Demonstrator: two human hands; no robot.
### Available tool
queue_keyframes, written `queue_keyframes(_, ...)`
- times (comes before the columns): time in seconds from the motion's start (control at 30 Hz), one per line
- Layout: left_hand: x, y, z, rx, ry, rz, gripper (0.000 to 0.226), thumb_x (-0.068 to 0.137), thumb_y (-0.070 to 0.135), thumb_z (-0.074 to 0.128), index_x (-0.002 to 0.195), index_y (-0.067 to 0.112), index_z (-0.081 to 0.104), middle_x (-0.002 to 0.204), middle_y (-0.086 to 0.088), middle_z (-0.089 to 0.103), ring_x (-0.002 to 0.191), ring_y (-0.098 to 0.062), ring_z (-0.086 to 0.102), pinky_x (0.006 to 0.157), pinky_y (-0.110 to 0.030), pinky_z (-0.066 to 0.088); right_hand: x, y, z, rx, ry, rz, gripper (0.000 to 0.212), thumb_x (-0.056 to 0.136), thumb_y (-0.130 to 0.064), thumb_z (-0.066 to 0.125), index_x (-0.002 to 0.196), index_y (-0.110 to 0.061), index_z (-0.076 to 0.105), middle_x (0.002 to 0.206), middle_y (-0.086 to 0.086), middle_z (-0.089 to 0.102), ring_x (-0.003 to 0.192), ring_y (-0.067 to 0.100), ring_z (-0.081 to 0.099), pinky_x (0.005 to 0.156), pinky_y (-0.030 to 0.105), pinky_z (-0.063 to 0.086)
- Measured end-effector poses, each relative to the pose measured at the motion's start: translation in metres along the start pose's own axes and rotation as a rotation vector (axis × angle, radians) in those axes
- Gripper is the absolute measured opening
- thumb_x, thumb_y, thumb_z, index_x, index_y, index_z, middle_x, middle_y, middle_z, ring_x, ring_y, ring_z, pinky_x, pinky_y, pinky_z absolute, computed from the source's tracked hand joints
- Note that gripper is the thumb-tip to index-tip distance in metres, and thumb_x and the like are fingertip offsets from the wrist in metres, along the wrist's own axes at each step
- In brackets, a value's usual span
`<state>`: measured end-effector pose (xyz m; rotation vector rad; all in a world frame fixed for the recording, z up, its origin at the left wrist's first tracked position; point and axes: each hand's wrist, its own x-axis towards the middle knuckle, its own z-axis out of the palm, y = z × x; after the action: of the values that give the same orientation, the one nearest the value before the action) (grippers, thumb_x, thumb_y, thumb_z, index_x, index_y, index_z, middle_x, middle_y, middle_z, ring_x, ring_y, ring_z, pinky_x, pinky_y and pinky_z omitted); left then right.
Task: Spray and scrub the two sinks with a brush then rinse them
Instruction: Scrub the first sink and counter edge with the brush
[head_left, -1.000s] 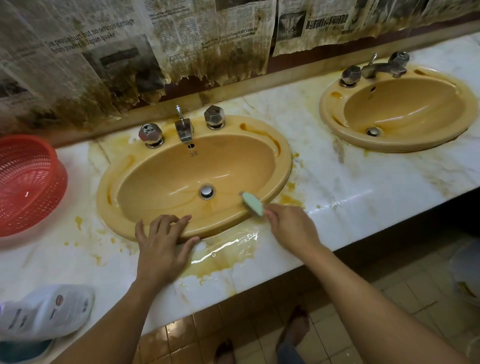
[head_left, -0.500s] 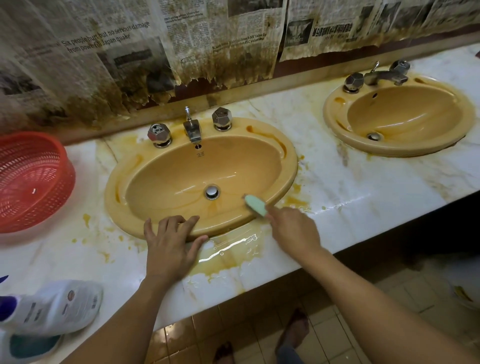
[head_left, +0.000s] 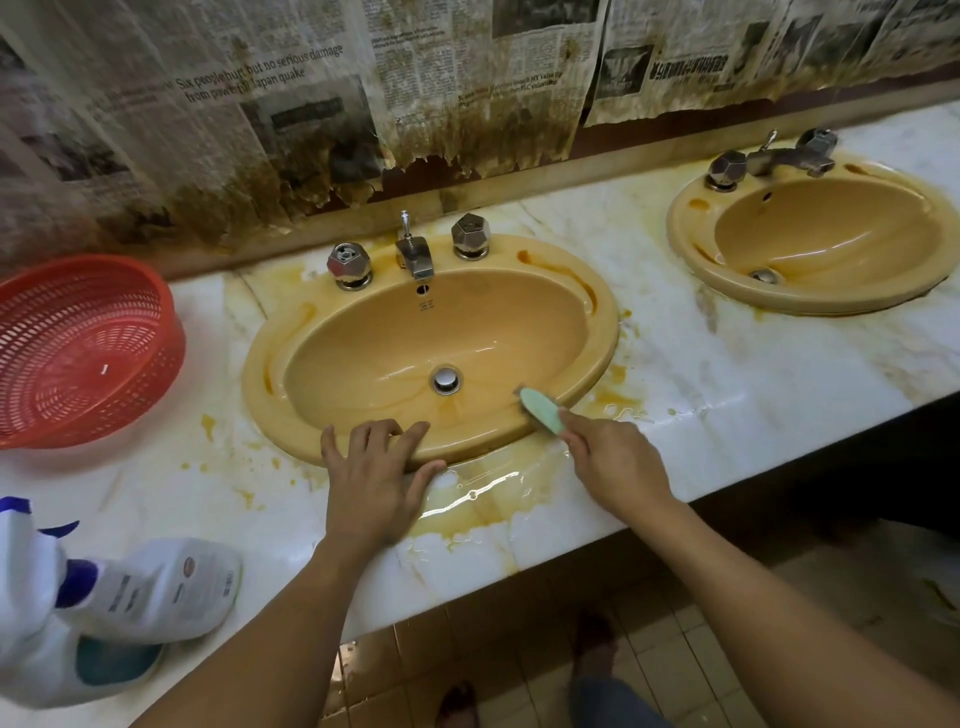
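Note:
Two yellow oval sinks are set in a stained marble counter. The near sink (head_left: 363, 332) lies in front of me and the far sink (head_left: 810, 239) at the upper right. My right hand (head_left: 613, 462) grips a pale green brush (head_left: 543, 408), whose head presses on the near sink's inner front-right wall. My left hand (head_left: 374, 467) rests flat with spread fingers on the near sink's front rim. A white spray bottle (head_left: 150, 587) lies on its side at the counter's front left.
A red plastic basket (head_left: 78, 348) stands left of the near sink. Chrome taps (head_left: 413, 254) sit behind the near sink, more taps (head_left: 769, 156) behind the far one. Yellow-brown water pools on the counter (head_left: 483, 499) in front. Stained newspaper covers the wall. Tiled floor lies below.
The view has shifted slightly, so everything sits a little further right and lower in frame. The brush stays at the same front-right spot of the near sink; my left hand has not moved.

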<state>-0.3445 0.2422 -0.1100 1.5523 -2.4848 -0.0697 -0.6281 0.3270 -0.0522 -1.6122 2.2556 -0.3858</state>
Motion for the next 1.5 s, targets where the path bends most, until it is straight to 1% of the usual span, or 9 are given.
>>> queue_keyframes(0.13,-0.001,0.002,-0.004,-0.006,-0.022,-0.087,0.057,0.094,0.075,0.043,0.141,0.044,0.052,0.137,0.003,0.047,0.137,-0.024,0.039,0.118,-0.069,0.005,0.026,0.030,-0.024,-0.004,0.062,0.091,0.037,0.105,-0.033,0.049,0.141,-0.030,0.060,0.106,0.010,0.073,0.094,0.033,0.066,0.071,0.038,0.053)
queue_keyframes(0.27,0.004,-0.004,0.002,-0.129,0.006,-0.486,0.077,0.090,0.084,0.031,0.151,0.038,0.039,0.161,-0.006,0.026,0.155,-0.030,0.008,0.116,-0.072,-0.004,0.052,0.051,-0.051,0.011,0.069,0.146,0.036,0.105,-0.032,0.050,0.137,-0.028,0.064,0.108,0.013,0.071,0.098,0.037,0.065,0.078,0.042,0.056)
queue_keyframes(0.37,0.009,-0.002,0.006,-0.141,0.031,-0.672,0.085,0.088,0.082,0.026,0.156,0.030,0.032,0.167,-0.012,0.014,0.157,-0.032,-0.005,0.116,-0.076,-0.002,0.047,0.047,-0.047,-0.027,0.001,0.021,0.037,0.105,-0.034,0.047,0.139,-0.029,0.061,0.100,0.009,0.071,0.088,0.032,0.066,0.072,0.041,0.056)
queue_keyframes(0.57,0.010,0.008,0.011,-0.135,0.025,-0.767,0.079,0.090,0.073,0.032,0.156,0.028,0.030,0.170,-0.012,0.008,0.157,-0.037,-0.003,0.115,-0.078,-0.001,0.047,0.061,-0.046,-0.075,-0.105,-0.156,0.041,0.106,-0.038,0.044,0.146,-0.036,0.053,0.096,0.003,0.069,0.086,0.028,0.065,0.069,0.038,0.053)
queue_keyframes(0.8,0.015,0.008,0.013,-0.144,0.038,-0.793,0.071,0.090,0.065,0.032,0.154,0.033,0.031,0.170,-0.010,0.008,0.157,-0.038,-0.001,0.113,-0.078,-0.001,0.120,0.112,-0.078,0.018,0.006,0.101,0.036,0.103,-0.031,0.050,0.136,-0.027,0.064,0.108,0.016,0.071,0.104,0.040,0.063,0.085,0.046,0.056)
queue_keyframes(0.97,0.019,0.007,0.009,-0.141,0.018,-0.797,0.074,0.088,0.065,0.033,0.156,0.035,0.031,0.170,-0.008,0.009,0.156,-0.040,0.000,0.112,-0.079,0.001,0.092,0.111,-0.070,-0.024,-0.065,-0.081,0.039,0.103,-0.034,0.050,0.142,-0.033,0.058,0.104,0.012,0.072,0.098,0.038,0.064,0.077,0.043,0.055)
queue_keyframes(1.1,0.020,0.006,0.008,-0.152,0.013,-0.802,0.074,0.088,0.065,0.031,0.156,0.035,0.031,0.171,-0.006,0.008,0.157,-0.038,-0.002,0.113,-0.079,-0.001,0.064,0.099,-0.062,-0.151,-0.171,-0.285,0.042,0.106,-0.038,0.044,0.147,-0.037,0.051,0.085,0.002,0.063,0.082,0.030,0.063,0.066,0.040,0.052)
queue_keyframes(1.37,0.019,0.007,0.007,-0.148,0.008,-0.796,0.068,0.090,0.064,0.029,0.154,0.040,0.036,0.171,-0.005,0.008,0.157,-0.036,-0.003,0.113,-0.078,0.000,0.140,0.111,-0.090,-0.027,-0.043,0.016,0.032,0.101,-0.035,0.055,0.129,-0.033,0.068,0.112,0.013,0.073,0.104,0.040,0.064,0.083,0.044,0.056)
queue_keyframes(1.5,0.019,0.006,0.008,-0.143,0.003,-0.798,0.068,0.091,0.064,0.028,0.154,0.039,0.036,0.171,-0.005,0.008,0.157,-0.036,-0.004,0.113,-0.078,0.001,0.117,0.099,-0.086,-0.183,-0.144,-0.188,0.037,0.103,-0.038,0.050,0.139,-0.040,0.059,0.108,0.011,0.071,0.099,0.038,0.064,0.075,0.040,0.053)
